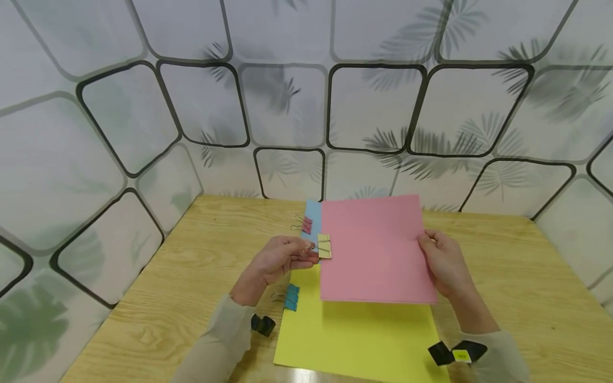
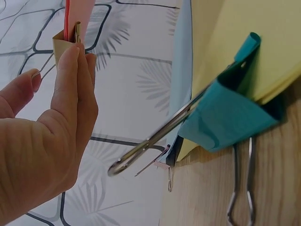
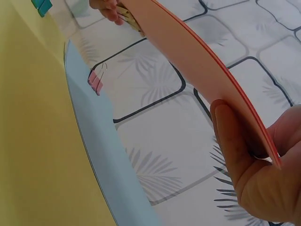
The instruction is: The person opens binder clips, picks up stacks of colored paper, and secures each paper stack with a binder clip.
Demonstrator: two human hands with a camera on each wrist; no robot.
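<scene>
A stack of pink paper (image 1: 373, 250) is held up above the table, its sheet edges showing in the right wrist view. My right hand (image 1: 444, 263) pinches its right edge, thumb on the near face and fingers behind. On the stack's left edge sits a pale yellow binder clip (image 1: 324, 247). My left hand (image 1: 282, 259) pinches the wire handles of that clip between thumb and fingers. Yellow paper (image 1: 364, 340) lies below, with a teal binder clip (image 1: 291, 297) on its left edge. Behind it is blue paper (image 1: 313, 210) bearing a pink binder clip (image 1: 307, 225), mostly covered by the pink stack.
The wooden table (image 1: 167, 298) runs back to a patterned curtain (image 1: 287, 106) of rounded squares and leaf prints, which also closes in both sides. The yellow paper reaches the near edge of the head view.
</scene>
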